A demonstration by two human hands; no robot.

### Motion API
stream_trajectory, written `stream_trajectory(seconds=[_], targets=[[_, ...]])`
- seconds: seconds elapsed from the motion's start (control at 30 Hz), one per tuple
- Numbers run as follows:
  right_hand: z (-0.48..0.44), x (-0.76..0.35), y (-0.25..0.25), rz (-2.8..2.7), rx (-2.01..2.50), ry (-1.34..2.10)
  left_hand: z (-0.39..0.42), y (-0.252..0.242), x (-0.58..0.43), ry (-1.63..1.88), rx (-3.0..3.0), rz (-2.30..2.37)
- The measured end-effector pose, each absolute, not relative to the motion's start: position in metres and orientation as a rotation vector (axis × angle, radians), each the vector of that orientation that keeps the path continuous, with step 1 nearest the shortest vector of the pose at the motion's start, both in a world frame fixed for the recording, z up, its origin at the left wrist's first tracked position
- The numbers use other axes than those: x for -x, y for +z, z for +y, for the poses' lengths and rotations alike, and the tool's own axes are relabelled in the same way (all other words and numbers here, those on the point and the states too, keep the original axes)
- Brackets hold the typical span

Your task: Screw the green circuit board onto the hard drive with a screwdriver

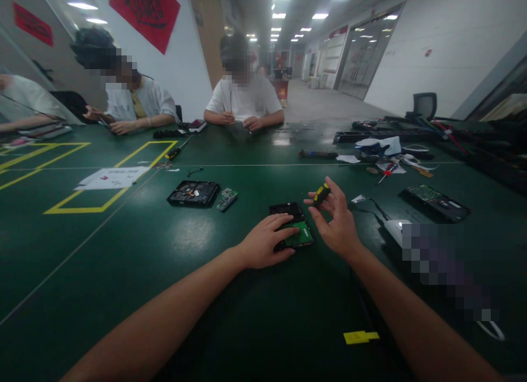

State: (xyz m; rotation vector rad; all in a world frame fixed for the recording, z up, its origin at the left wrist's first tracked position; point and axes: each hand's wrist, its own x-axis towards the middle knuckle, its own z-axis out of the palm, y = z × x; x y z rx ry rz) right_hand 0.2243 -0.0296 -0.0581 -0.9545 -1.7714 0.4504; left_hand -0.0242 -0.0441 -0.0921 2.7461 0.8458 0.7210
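We see our left hand (263,242) lying palm down on a black hard drive (287,209) near the middle of the green worktop (144,261). The fingers are stretched out and loose, pressing on the drive rather than clasping it, and their tips reach onto the green circuit board (302,236) that covers the drive's near part. Just right of it our right hand (335,223) is raised a little above the worktop, with thumb and fingertips pinched around the yellow-and-black handle of a screwdriver (321,194). We cannot make out the blade, which the hand hides. To the left, well apart from our hands, a second hard drive (193,193) lies open, and a loose circuit board (227,198) rests just beside its right edge. Farther left a white paper sheet (113,178) lies across a yellow taped outline (99,206). On the right we see a white device (396,228) with a dark cable, and beyond it another drive (436,200) with its board showing. A yellow sticker (361,336) lies on the near worktop beside our right forearm. At the far edge two people sit with their hands on the worktop, one in a white T-shirt (245,99), one in a pale jacket (140,105).
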Motion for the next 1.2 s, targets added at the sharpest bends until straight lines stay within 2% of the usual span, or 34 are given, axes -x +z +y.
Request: stream_trajectory(seconds=[0.43,0.83,1.2], targets=[[-0.0281,-0.2225,-0.0590,-1.784,0.972,0.288,-0.0455,-0.0923,0.0238,0.701,-2.753,0.869],[-0.0274,-0.2277,-0.0590,-1.795,0.933,0.585,-0.0453,-0.0889,0.0243,0.689,-2.734,0.861],[-0.0303,-0.2245,-0.0571,-1.806,0.969,0.479,-0.0458,-0.0901,0.0242,0.694,-2.742,0.863]])
